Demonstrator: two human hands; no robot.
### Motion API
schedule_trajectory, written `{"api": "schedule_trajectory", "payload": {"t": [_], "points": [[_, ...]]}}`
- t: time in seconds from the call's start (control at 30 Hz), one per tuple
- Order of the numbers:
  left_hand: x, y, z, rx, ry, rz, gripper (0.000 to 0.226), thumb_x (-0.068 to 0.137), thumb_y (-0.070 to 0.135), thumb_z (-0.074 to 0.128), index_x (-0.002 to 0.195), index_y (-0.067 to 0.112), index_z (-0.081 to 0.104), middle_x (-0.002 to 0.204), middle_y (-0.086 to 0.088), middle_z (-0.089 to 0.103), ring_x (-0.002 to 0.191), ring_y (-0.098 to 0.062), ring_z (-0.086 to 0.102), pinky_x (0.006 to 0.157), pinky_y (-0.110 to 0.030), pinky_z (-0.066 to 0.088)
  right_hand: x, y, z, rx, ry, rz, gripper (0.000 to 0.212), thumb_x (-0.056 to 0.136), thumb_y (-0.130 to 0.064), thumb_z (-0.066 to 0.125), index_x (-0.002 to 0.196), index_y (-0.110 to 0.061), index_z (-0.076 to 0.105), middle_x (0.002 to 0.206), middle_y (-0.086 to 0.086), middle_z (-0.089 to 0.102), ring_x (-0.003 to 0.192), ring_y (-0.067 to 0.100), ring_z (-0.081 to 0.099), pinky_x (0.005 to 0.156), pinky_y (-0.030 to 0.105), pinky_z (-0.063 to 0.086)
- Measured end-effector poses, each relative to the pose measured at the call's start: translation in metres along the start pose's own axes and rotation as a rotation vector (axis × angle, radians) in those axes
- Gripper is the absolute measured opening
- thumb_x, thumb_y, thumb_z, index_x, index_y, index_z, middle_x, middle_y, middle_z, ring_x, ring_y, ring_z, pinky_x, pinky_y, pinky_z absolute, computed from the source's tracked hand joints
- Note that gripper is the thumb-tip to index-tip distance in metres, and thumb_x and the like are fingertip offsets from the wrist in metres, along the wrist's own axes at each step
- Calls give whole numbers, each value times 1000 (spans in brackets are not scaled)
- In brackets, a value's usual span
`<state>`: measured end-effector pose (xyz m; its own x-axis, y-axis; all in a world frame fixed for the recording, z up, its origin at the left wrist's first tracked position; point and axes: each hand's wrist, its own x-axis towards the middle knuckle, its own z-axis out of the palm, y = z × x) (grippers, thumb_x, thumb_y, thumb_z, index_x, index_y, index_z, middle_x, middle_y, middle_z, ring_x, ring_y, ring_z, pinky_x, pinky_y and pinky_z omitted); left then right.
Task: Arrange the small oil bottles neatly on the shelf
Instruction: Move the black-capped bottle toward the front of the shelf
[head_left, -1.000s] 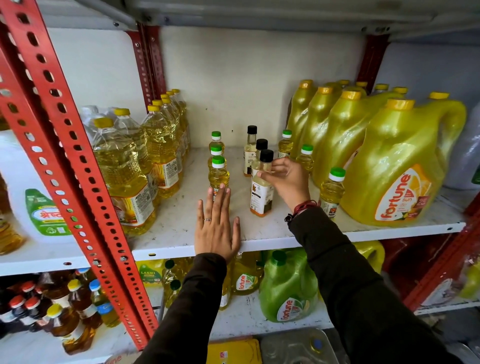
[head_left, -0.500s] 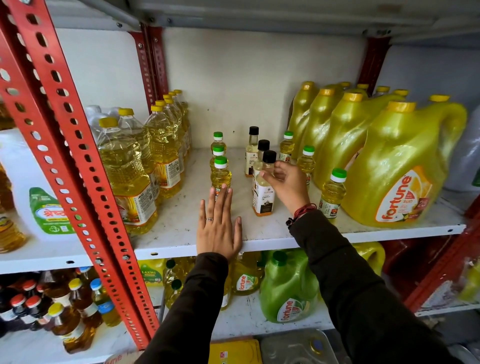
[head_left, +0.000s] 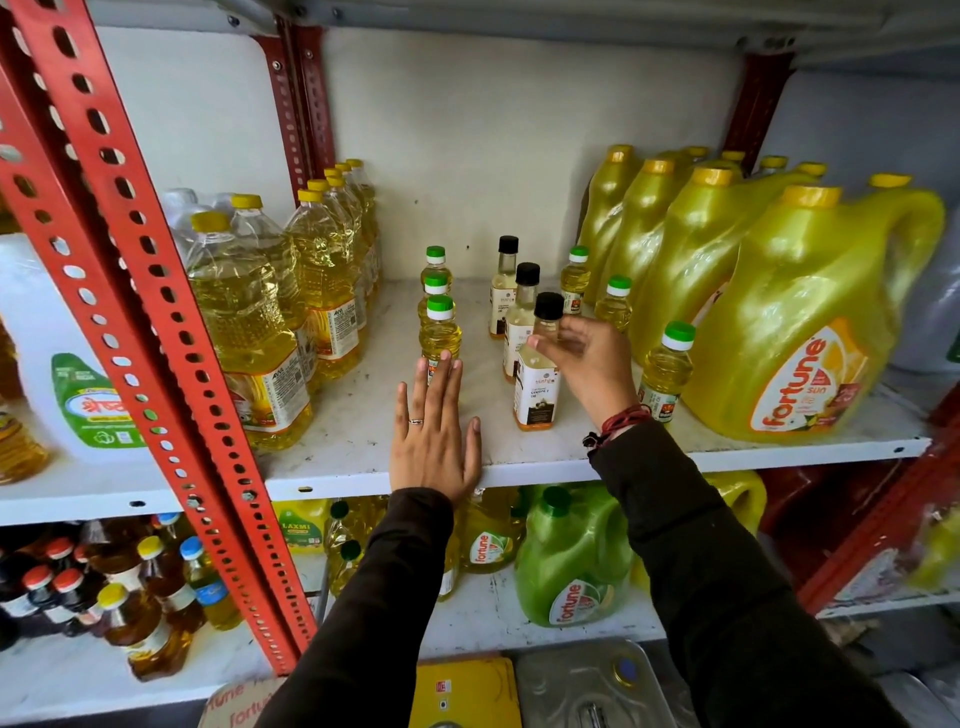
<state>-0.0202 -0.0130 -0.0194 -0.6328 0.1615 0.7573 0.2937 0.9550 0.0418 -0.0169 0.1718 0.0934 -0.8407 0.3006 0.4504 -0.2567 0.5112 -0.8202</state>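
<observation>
On the white middle shelf (head_left: 571, 457) I list three rows of small oil bottles. Left row: three green-capped bottles (head_left: 439, 332), upright, front to back. Centre row: three black-capped bottles, the nearest (head_left: 537, 384) labelled coconut oil. Right row: green-capped bottles, the front one (head_left: 665, 371) just beside the large yellow jug (head_left: 800, 332). My left hand (head_left: 434, 436) lies flat, fingers straight and together, tips touching the front left bottle. My right hand (head_left: 587, 358) pinches the nearest black-capped bottle's neck, remaining fingers loosely spread.
</observation>
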Motion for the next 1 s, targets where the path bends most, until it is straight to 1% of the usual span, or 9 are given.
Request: {"api": "schedule_trajectory", "payload": {"t": [0.1,0.17,0.27,0.37,0.5,0.67,0.87,0.93,1.0], "points": [[-1,1,-1,-25,5,0,72,100,41,30,163,8,19,171,-11,12,159,-25,0,128,-42,-8,-10,-1,-7,17,16,-16,38,76,-23,83,109,-8,72,100,-2,71,91,13,67,80,16,50],[-2,1,-1,-32,10,-1,72,100,41,30,163,8,18,171,-11,12,159,-25,-1,128,-42,-7,-16,-1,-11,17,16,-28,38,76,-24,83,109,-8,72,96,-6,68,88,10,66,77,12,49],[-3,1,0,-37,14,-4,71,100,41,29,163,8,18,171,-11,12,159,-25,1,128,-43,-5,-24,0,-19,14,13,-16,44,76,-25,82,114,-6,70,104,-2,70,94,12,67,76,7,47],[-3,1,1,-36,18,-4,72,100,41,29,163,8,17,172,-11,11,159,-25,1,128,-42,-7,-31,0,-25,40,6,-1,44,77,-24,81,116,-6,69,112,5,73,100,14,68,78,8,48],[-3,1,3,-32,19,-3,72,100,41,30,163,8,16,172,-11,10,159,-25,-2,128,-42,-8,-39,-2,-29,53,8,-4,40,77,-23,82,113,-9,70,101,-4,71,94,9,68,80,11,51],[-4,-1,6,-14,13,2,74,99,41,31,163,9,14,172,-11,9,159,-25,-2,128,-44,-6,-42,-3,-30,40,21,-2,42,76,-25,83,113,-8,70,98,-6,69,94,12,69,82,18,52],[-4,0,5,-6,-8,5,73,100,41,30,163,8,14,172,-11,8,159,-26,-1,128,-43,-8,-43,1,-30,25,41,-3,44,74,-27,84,112,-8,71,103,3,74,92,10,70,69,1,49],[-4,0,4,-6,-22,1,73,100,41,30,163,8,15,172,-11,9,159,-26,-1,128,-43,-8,-44,2,-29,5,59,9,51,73,-30,85,115,-7,69,105,3,74,92,10,68,67,1,47],[-5,0,3,-7,-39,-3,73,100,41,29,163,8,17,172,-11,9,159,-26,0,128,-43,-8,-45,2,-28,-6,64,11,52,72,-33,85,115,-9,69,106,3,74,92,10,69,72,7,49]]}}
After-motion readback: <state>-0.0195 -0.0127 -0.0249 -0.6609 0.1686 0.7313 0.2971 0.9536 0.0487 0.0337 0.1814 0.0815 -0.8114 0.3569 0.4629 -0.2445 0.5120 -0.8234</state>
